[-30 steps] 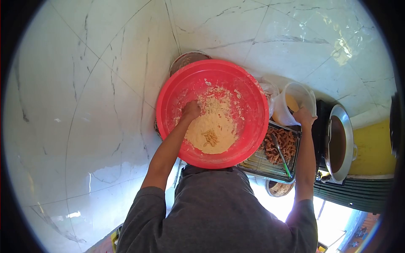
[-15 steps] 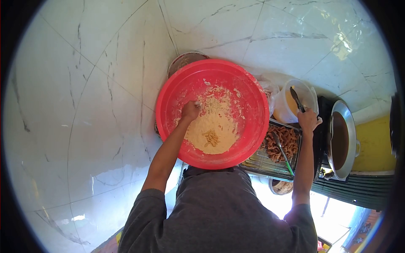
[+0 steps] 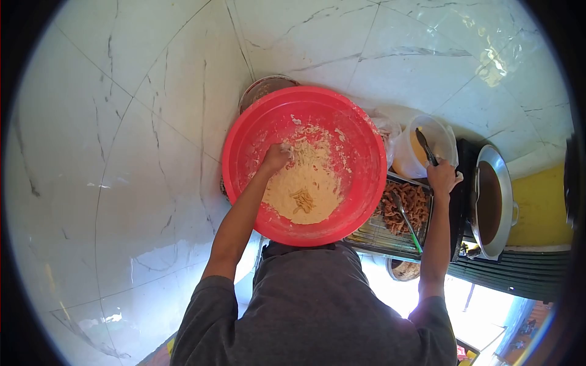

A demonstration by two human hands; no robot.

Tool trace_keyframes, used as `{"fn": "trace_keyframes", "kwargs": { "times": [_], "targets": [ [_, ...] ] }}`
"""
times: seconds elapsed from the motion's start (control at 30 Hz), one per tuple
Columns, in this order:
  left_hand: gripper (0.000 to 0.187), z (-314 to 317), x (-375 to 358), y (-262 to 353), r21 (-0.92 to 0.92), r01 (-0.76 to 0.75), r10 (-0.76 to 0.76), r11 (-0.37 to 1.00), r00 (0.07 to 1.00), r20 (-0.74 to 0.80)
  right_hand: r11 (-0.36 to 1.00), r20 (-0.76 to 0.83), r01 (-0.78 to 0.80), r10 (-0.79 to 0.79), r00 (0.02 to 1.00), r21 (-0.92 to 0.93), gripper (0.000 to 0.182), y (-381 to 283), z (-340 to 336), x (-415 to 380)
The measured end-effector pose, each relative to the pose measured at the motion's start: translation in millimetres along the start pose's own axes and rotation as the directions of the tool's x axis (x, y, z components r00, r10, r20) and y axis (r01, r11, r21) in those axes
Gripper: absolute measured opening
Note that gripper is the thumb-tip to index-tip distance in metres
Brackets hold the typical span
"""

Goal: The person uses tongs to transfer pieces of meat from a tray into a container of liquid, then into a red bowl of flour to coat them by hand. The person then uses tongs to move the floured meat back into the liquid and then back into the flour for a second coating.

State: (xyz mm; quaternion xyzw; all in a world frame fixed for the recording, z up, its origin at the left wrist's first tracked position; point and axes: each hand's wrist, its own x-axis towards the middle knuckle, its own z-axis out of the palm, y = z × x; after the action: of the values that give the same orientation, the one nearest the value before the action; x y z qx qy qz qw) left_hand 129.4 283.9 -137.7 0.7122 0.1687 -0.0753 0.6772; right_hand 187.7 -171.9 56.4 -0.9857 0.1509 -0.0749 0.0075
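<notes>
A large red basin holds pale flour, with a small heap of battered strips lying on it near my side. My left hand is inside the basin at the left edge of the flour, closed, its fingertips whitened; whatever it may hold is hidden. Over at the right, my right hand grips what look like black tongs. Their far end reaches over a translucent tub of yellowish liquid, beside the basin.
Below the tub, a rack tray carries browned fried strips and a green-handled utensil. A wide metal pan of brown liquid stands farther right. Tiled walls close in behind and left. Another container sits behind the basin.
The whole view has shifted slightly. Both hands keep nearly the same places, the left in the basin and the right at the tub.
</notes>
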Motion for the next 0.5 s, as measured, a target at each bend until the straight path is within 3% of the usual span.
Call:
{"fn": "trace_keyframes", "kwargs": {
  "times": [0.03,0.23,0.5],
  "targets": [
    [0.017,1,0,2,-0.131,0.011,-0.007,0.991,0.999,0.032,1.0,-0.001,-0.008,0.008,1.0,0.018,0.045,-2,-3,-2],
    [0.02,1,-7,8,-0.119,-0.022,0.034,0.993,0.995,0.094,0.999,-0.001,-0.019,0.019,1.0,0.046,0.044,1,-2,-3],
    [0.016,2,-16,18,-0.114,0.021,-0.017,0.993,0.999,0.036,0.995,-0.072,0.038,-0.031,0.997,0.09,0.042,3,-4,-11]
  ]
}}
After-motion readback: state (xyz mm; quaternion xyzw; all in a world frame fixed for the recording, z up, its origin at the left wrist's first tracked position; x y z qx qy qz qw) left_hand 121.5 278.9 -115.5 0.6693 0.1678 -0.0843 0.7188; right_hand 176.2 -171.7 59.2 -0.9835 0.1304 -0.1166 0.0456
